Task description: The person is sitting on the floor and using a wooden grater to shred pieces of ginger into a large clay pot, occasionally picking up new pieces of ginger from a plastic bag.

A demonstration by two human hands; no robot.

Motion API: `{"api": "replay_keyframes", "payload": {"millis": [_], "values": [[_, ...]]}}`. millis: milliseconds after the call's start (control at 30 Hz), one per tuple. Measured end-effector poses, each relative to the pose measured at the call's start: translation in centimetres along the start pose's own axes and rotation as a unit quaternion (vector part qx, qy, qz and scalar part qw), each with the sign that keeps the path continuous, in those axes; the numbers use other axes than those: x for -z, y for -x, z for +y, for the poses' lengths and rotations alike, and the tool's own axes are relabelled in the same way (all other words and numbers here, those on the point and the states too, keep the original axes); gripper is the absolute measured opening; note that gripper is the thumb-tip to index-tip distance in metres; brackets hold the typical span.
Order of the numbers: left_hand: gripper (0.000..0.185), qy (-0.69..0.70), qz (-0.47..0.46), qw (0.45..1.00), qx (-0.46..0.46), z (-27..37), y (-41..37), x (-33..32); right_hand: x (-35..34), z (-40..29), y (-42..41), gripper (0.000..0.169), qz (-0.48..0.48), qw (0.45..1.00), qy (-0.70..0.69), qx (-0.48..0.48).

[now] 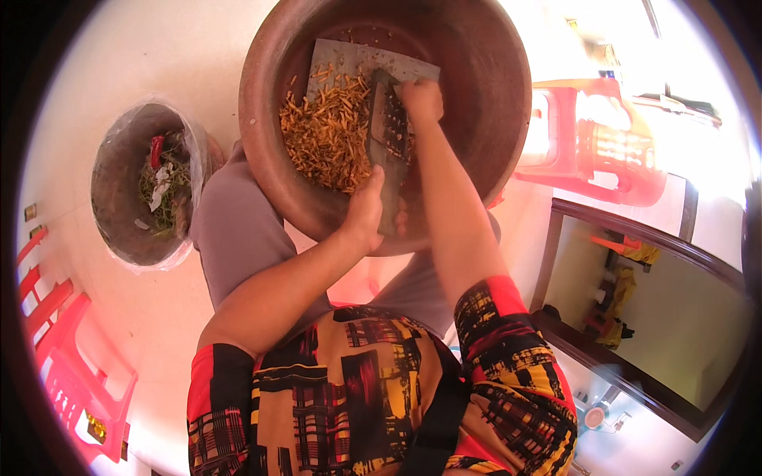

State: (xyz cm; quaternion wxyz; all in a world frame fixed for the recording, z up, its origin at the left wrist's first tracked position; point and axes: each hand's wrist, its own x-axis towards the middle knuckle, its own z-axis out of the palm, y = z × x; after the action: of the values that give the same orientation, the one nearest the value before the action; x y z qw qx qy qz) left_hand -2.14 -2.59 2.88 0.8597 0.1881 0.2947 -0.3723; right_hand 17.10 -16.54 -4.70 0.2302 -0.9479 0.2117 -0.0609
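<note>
A large brown basin (506,71) lies across my knees. Inside it a grey board (345,55) rests under a heap of orange-brown shreds (333,134). My left hand (369,208) grips the lower end of a dark slotted grater (387,137), thumb on top and fingertips showing at its far edge. Against the upper part of the grater's slotted face is my right hand (424,101), closed in a fist; whatever it holds is mostly hidden by the fingers. Shreds cling to the grater's slots.
At left stands a bin lined with clear plastic (190,140), holding green scraps and a red wrapper. A pink plastic chair (595,143) is at the upper right, another (89,369) at lower left. A dark-framed mirror or glass panel (643,309) lies to the right.
</note>
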Motion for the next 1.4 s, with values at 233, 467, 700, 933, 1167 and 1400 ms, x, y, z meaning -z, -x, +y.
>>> {"api": "replay_keyframes", "payload": {"millis": [233, 467, 700, 933, 1167, 1400], "values": [[0.044, 0.044, 0.003, 0.999, 0.023, 0.6, -0.1, 0.6, 7.7, -1.4, 11.7, 0.025, 0.026, 0.981, 0.038, 0.19], [0.045, 0.039, 0.021, 0.999, 0.029, 0.1, 0.4, 0.0, 4.7, -2.2, 6.9, 0.021, 0.072, 0.966, 0.181, 0.172], [0.045, 0.011, 0.022, 1.0, -0.003, 0.1, -0.6, 0.8, 4.4, -2.0, 5.0, 0.023, -0.007, 0.972, 0.153, 0.179], [0.044, 0.026, 0.01, 0.999, 0.026, -0.9, 0.3, 0.9, 4.6, -2.1, 7.0, 0.021, -0.007, 0.973, 0.183, 0.14], [0.044, -0.014, 0.039, 0.999, 0.003, -0.7, 0.3, 0.4, 1.3, -2.6, 2.0, 0.026, -0.043, 0.974, 0.204, 0.089], [0.044, 0.03, 0.034, 0.999, 0.027, 0.8, 0.8, 0.5, 3.8, -1.5, 4.5, 0.027, -0.065, 0.992, 0.044, 0.1]]}}
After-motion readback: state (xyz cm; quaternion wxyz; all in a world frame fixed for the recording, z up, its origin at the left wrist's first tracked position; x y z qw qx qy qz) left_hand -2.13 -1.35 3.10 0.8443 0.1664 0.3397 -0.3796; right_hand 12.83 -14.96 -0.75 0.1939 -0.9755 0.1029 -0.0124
